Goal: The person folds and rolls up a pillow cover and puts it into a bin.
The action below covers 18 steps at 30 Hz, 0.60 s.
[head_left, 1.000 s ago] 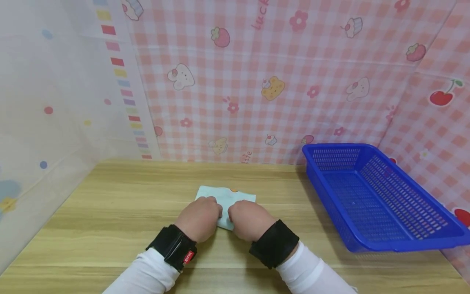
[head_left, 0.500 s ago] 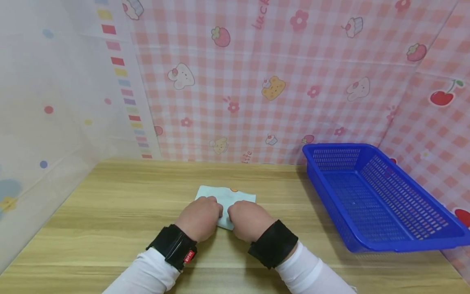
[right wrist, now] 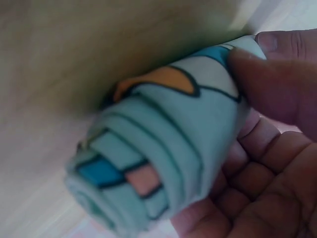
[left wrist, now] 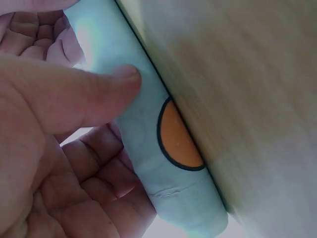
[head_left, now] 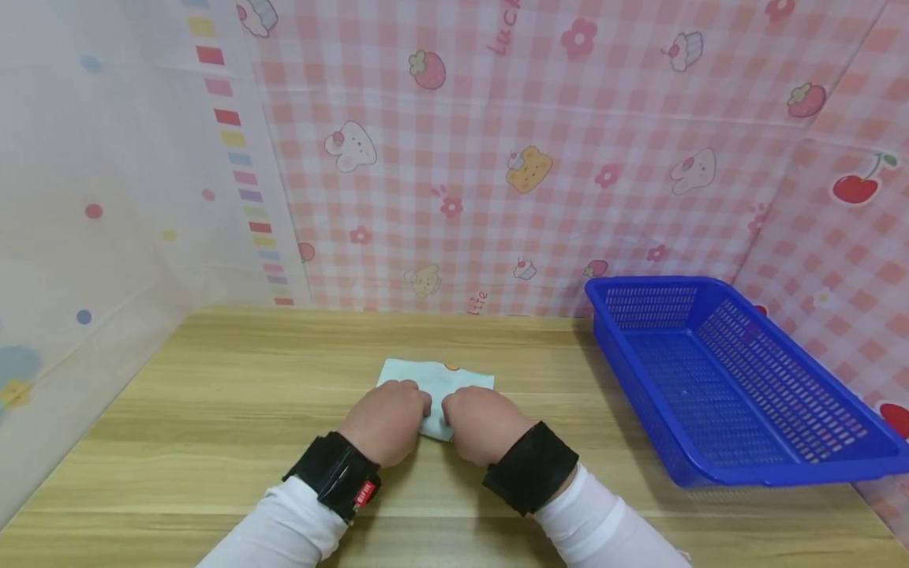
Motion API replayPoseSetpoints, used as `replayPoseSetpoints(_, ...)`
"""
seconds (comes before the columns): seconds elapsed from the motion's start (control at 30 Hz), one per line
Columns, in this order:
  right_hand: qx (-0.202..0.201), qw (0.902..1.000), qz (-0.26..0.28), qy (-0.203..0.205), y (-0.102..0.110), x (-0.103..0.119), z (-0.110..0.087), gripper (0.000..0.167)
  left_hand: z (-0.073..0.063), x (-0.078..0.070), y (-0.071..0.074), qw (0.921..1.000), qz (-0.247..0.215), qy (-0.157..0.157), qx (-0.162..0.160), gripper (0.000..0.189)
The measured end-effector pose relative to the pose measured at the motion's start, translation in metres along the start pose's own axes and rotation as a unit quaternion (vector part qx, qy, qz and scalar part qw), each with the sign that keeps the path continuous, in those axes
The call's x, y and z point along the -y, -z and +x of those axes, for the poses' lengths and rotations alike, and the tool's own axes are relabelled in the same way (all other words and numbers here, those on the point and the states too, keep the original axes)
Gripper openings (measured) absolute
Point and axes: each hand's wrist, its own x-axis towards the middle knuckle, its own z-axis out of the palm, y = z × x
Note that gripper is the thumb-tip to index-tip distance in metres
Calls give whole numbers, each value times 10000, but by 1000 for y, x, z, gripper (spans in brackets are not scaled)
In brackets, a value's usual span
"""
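Observation:
A pale mint cloth with printed patches lies at the middle of the table, between and just beyond both hands. Its near part is rolled into a tight cylinder, whose layered spiral end shows in the right wrist view. My left hand holds the roll, the thumb lying across it and the fingers curled behind. From the other side my right hand grips the roll near its layered end, thumb pressed on the print. In the head view the fingertips are mostly hidden by the knuckles.
On the right of the wooden table stands a blue plastic basket with perforated sides. Pink checked sheeting hangs along the back and right, and a pale dotted sheet covers the left side.
Slightly less of the cloth's near corner shows between the hands. Both hands keep almost the same place and hold; the basket has not moved.

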Motion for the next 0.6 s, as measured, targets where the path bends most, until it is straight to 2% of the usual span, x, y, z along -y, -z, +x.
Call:
replayPoseSetpoints(0.23, 75, 9984, 559, 31, -5, -13, 5, 8, 0, 2, 0, 9999, -139, -20, 71, 24)
replayPoseSetpoints(0.6, 521, 9907, 1257, -26, 0, -22, 5, 6, 4, 7, 1, 9985, -442, 87, 317, 27)
